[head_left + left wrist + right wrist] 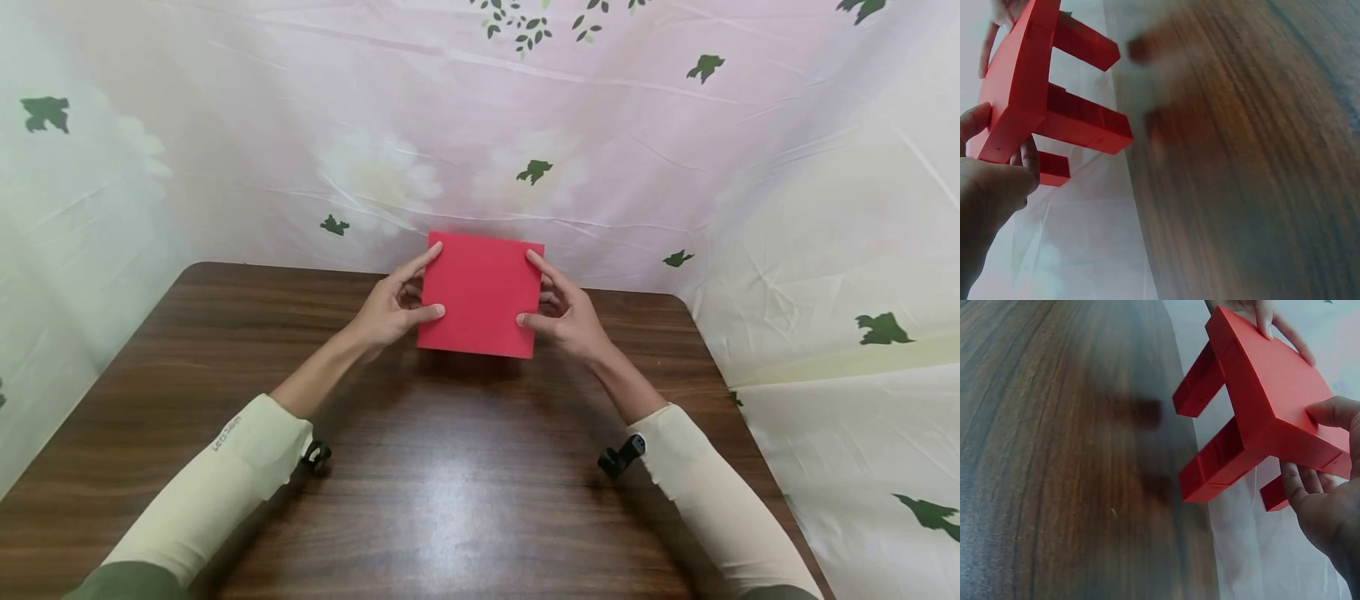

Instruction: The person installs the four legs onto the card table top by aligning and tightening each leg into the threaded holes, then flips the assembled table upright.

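Both hands hold a small red table-shaped piece [482, 293] with a flat square top and stubby block legs, a miniature table or stool. The left hand [392, 302] grips its left edge, thumb and index finger on the top, other fingers curled under. On the opposite edge, the right hand [572, 315] grips it the same way. In the left wrist view, red legs [1088, 124] point down toward the wood, with a gap and a reflection beneath. The right wrist view also shows legs [1213, 465] above the surface. At least one leg is partly hidden.
A dark brown wooden table [360, 517] with a glossy surface lies beneath the arms. Pale cloth [247, 150] printed with flowers and green birds hangs behind it and along both sides. Black wrist cameras [621, 457] are strapped at the sleeves.
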{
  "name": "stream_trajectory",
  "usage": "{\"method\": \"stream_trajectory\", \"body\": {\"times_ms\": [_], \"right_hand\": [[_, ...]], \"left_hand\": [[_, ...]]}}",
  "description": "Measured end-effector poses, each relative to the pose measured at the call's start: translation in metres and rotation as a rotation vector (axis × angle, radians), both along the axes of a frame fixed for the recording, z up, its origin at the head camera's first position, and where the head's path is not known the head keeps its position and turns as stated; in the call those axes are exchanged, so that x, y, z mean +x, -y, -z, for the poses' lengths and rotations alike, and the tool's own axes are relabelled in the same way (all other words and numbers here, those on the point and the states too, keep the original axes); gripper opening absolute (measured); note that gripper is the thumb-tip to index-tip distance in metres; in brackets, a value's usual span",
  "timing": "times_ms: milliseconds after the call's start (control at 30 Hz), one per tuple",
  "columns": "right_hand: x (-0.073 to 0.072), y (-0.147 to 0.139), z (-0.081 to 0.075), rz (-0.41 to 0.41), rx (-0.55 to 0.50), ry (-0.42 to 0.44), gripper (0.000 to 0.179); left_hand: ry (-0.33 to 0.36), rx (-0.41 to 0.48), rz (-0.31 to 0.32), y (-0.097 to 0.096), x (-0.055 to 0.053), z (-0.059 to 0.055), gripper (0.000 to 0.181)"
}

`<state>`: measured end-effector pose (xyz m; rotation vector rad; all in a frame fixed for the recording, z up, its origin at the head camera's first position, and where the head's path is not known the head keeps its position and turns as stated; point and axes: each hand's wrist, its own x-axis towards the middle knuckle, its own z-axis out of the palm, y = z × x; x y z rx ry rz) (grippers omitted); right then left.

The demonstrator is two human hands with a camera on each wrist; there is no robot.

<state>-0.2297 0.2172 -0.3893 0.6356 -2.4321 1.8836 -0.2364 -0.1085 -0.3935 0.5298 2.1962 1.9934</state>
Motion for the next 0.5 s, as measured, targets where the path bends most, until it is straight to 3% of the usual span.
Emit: {"method": "stream_trajectory", "body": {"times_ms": [267,500], "right_hand": [[-0.005,0.002,-0.011,0.02,0.071,0.052,0.092],[-0.006,0.006,-0.017,0.043,0.025,0.226,0.09]], "left_hand": [[0.059,-0.01,-0.024,-0.001,-0.005,-0.007,0.093],[0.15,0.048,-0.021,-0.005,-0.009,-0.011,0.091]]}}
